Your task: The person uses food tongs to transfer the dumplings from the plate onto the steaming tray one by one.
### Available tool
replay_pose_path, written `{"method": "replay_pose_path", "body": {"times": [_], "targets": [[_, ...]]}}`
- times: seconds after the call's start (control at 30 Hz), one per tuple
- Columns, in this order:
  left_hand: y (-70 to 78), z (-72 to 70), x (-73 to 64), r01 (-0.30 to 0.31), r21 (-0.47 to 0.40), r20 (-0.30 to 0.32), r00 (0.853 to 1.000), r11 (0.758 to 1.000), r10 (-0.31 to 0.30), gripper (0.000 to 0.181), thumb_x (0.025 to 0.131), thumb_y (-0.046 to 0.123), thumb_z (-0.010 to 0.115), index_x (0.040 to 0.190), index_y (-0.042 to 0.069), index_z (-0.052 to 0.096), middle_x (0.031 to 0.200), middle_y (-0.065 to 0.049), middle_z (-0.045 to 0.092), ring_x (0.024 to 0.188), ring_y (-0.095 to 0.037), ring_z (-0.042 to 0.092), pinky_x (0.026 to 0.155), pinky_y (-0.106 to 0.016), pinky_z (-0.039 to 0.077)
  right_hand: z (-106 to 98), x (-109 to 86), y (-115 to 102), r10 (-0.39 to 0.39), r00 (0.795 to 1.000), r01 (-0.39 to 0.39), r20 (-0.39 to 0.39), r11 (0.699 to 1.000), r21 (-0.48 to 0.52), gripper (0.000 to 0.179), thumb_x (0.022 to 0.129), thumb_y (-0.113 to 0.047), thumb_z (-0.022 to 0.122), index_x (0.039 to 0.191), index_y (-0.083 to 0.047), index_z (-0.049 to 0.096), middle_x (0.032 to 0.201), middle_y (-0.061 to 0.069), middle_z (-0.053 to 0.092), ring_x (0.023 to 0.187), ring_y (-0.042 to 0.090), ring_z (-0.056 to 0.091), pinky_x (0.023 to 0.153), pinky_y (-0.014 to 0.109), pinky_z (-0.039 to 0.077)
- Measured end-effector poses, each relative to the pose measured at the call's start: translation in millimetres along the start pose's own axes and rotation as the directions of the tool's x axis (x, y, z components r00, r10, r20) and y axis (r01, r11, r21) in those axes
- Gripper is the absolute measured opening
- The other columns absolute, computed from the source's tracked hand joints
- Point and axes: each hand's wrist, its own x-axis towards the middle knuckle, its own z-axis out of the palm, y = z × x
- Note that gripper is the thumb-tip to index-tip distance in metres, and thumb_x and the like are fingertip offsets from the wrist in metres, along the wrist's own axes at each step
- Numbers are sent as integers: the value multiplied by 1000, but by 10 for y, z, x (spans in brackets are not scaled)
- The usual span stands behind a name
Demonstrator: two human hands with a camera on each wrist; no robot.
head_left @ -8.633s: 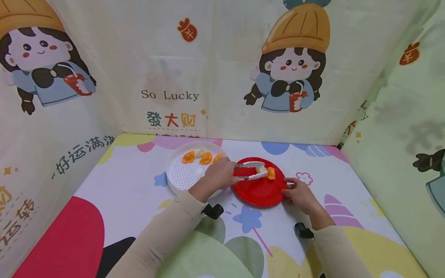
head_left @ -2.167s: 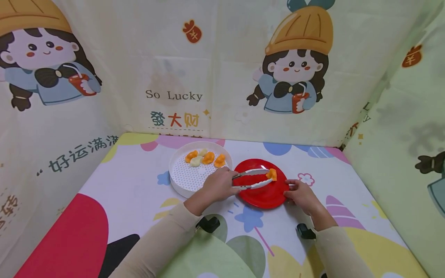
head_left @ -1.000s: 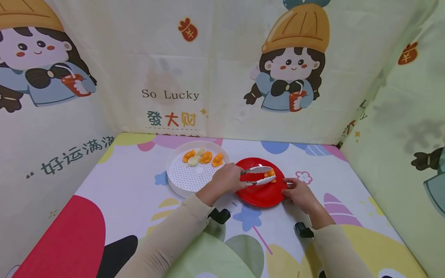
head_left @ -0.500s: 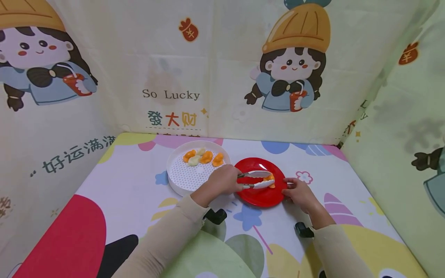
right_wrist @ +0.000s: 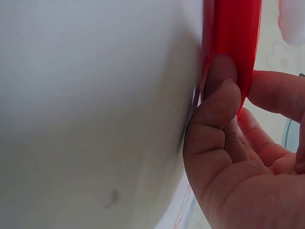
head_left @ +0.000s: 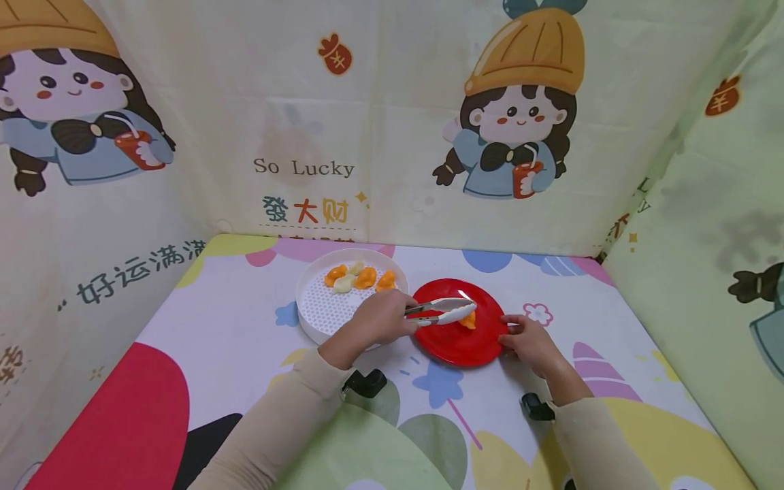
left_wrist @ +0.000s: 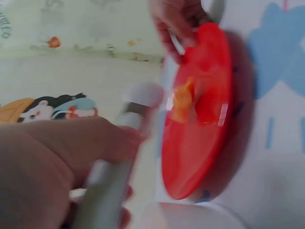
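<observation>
In the head view my left hand (head_left: pixel 386 316) grips a pair of tongs (head_left: pixel 456 314) with white tips. The tips hover over a red plate (head_left: pixel 459 348), overlapping a small orange dumpling (head_left: pixel 468 322) that lies on it. From the left wrist, the dumpling (left_wrist: pixel 182 100) sits on the plate (left_wrist: pixel 190 162), apart from the blurred tongs (left_wrist: pixel 102 195). My right hand (head_left: pixel 531 346) pinches the plate's right rim; in the right wrist view its thumb and fingers close on the red edge (right_wrist: pixel 233 43).
Left of the plate stands a round white tray (head_left: pixel 324 316) with a perforated base. Three orange dumplings (head_left: pixel 366 277) and two pale dumplings (head_left: pixel 344 283) lie toward its far side. Patterned cloth walls (head_left: pixel 398 136) enclose the table at the back and sides.
Earlier the tongs held a pale dumpling over the plate; it then lies in the tray. Since then the orange dumpling has shifted left and nearer on the plate, and the tongs have drawn left.
</observation>
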Motion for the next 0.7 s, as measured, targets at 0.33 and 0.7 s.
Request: {"method": "replay_pose_path", "body": {"times": [0.33, 0.7], "targets": [[-21, -21, -18, -13, 51, -37, 999, 999, 15, 46, 81, 26, 81, 121, 7, 70, 84, 2, 63, 75, -16, 56, 56, -23, 50, -7, 11, 25, -7, 1000, 7, -6, 1000, -1, 60, 95, -10, 67, 146, 6, 38, 130, 28, 50, 94, 28, 61, 75, 32, 57], [72, 130, 111, 74, 91, -79, 995, 993, -67, 50, 79, 29, 84, 120, 6, 68, 90, -2, 59, 80, -16, 54, 55, -21, 49, 2, 9, 29, -12, 1000, 12, -6, 1000, -3, 60, 95, -10, 67, 145, 6, 39, 129, 28, 51, 96, 28, 61, 75, 33, 57]]}}
